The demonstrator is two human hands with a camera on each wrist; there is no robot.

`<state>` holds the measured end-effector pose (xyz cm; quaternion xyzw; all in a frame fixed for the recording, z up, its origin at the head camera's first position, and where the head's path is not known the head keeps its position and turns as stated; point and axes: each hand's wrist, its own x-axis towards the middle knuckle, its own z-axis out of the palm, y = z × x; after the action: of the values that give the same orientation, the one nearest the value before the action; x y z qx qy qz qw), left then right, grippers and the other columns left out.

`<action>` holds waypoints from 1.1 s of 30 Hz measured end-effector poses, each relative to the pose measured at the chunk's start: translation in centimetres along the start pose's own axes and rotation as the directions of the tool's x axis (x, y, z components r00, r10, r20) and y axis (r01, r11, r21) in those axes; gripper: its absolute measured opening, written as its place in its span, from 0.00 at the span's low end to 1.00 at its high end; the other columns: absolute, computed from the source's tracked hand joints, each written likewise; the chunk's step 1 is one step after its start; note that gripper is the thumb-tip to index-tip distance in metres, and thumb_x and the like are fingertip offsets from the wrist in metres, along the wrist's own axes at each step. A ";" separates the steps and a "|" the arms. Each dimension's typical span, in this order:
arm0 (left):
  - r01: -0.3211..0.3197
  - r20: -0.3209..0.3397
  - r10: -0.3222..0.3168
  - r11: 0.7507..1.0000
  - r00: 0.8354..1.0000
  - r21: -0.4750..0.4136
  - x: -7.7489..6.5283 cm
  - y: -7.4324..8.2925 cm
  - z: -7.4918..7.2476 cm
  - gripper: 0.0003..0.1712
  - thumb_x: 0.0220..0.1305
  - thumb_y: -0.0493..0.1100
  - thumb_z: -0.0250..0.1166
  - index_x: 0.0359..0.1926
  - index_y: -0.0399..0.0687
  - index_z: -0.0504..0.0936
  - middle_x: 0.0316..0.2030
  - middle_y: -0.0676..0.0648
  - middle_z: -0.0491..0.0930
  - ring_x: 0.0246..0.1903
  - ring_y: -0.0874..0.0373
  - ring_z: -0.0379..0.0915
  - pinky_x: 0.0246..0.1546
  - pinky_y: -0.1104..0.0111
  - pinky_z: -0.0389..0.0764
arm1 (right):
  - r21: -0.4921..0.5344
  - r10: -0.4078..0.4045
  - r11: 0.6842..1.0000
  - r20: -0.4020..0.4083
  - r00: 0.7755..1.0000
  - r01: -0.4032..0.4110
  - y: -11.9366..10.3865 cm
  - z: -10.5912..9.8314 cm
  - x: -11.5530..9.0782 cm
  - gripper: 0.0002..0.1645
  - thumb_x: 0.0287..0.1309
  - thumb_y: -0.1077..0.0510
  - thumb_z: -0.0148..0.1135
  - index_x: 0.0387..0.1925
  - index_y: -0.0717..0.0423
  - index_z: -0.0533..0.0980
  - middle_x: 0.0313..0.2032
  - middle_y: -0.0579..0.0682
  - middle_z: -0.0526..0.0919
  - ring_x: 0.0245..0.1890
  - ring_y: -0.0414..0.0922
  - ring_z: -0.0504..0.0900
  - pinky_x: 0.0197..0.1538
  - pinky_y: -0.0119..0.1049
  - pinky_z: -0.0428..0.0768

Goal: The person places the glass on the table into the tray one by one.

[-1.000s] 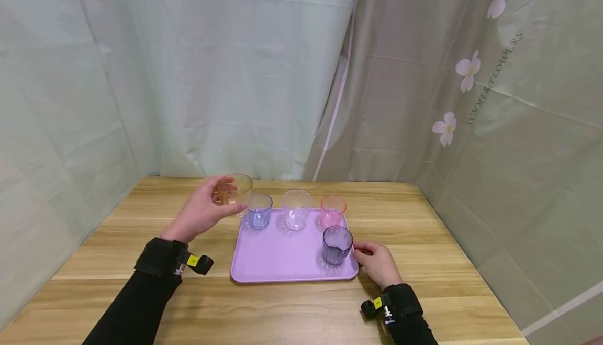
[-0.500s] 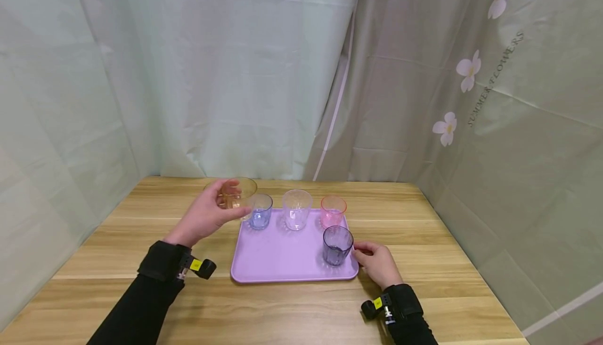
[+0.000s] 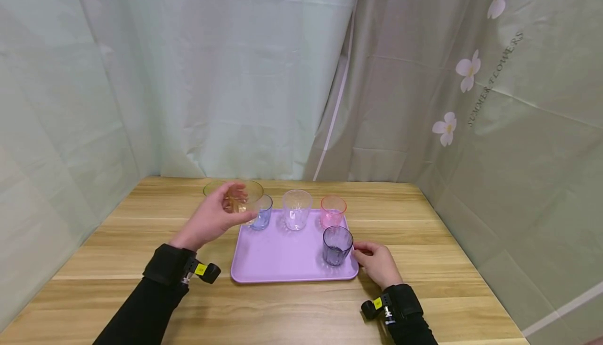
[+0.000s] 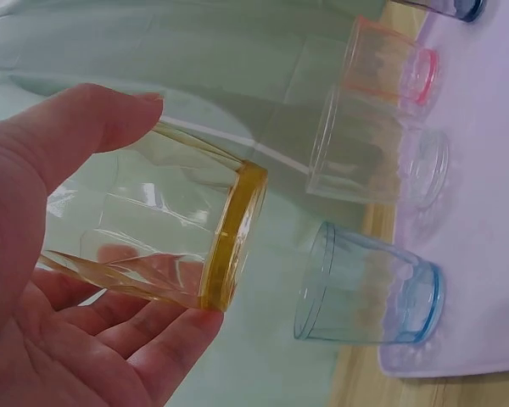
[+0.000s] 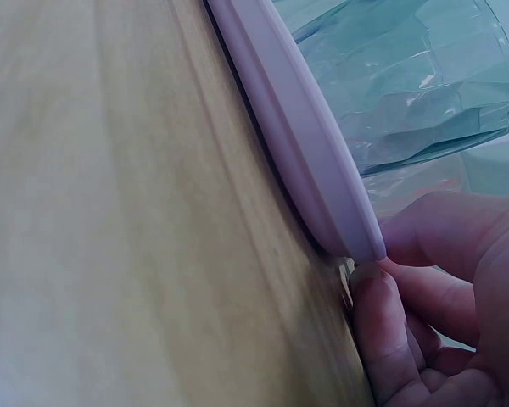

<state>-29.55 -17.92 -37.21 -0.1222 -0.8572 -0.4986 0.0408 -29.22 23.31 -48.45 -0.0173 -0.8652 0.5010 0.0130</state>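
Note:
A yellow-tinted drinking glass (image 4: 153,212) is gripped in my left hand (image 3: 209,219), thumb on one side and fingers round the other. It is held above the left back corner of the purple tray (image 3: 287,261), overlapping the blue glass (image 3: 263,218) in the head view. A clear glass (image 3: 297,211) and a pink glass (image 3: 333,213) stand along the tray's back edge. Near its right front corner is a dark grey glass (image 3: 336,248). At the tray's right edge my right hand (image 3: 380,266) pinches the rim (image 5: 356,229) between thumb and fingers.
Behind my left hand shows the yellow-green rim of another glass (image 3: 210,185), mostly hidden. The tray lies on a wooden table (image 3: 292,313). Pale curtains (image 3: 245,83) hang behind the table and at both sides.
My left hand has moved right and slightly nearer with the yellow glass, now covering more of the blue one. The rim behind it has come into view. My right hand stays still.

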 end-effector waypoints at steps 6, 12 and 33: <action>-0.009 0.002 0.009 1.000 1.000 -0.004 0.0 0.2 0.7 0.49 0.65 0.50 0.82 0.78 0.40 0.68 0.70 0.34 0.78 0.65 0.37 0.79 0.66 0.48 0.84 | 0.000 -0.003 1.000 -0.001 1.000 0.003 0.0 0.0 0.0 0.18 0.72 0.62 0.68 0.57 0.69 0.86 0.47 0.59 0.92 0.45 0.46 0.88 0.45 0.34 0.86; -0.010 0.022 0.010 1.000 1.000 -0.025 -0.1 0.4 1.3 0.47 0.65 0.49 0.82 0.77 0.40 0.69 0.69 0.34 0.78 0.65 0.37 0.79 0.65 0.49 0.84 | 0.003 -0.005 1.000 -0.002 1.000 0.005 0.0 0.0 0.0 0.17 0.72 0.62 0.68 0.57 0.69 0.86 0.47 0.58 0.92 0.45 0.46 0.88 0.45 0.34 0.86; -0.045 0.069 0.051 0.995 0.996 -0.088 0.0 0.8 3.0 0.46 0.65 0.47 0.82 0.76 0.40 0.70 0.69 0.34 0.78 0.68 0.37 0.78 0.66 0.50 0.81 | -0.007 -0.005 1.000 -0.002 1.000 0.005 -0.1 0.0 0.0 0.18 0.72 0.61 0.68 0.57 0.68 0.86 0.47 0.58 0.91 0.44 0.45 0.87 0.43 0.31 0.84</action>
<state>-29.19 -14.95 -38.00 -0.1620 -0.8326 -0.5294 0.0170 -29.21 23.29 -48.34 -0.0159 -0.8669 0.4981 0.0152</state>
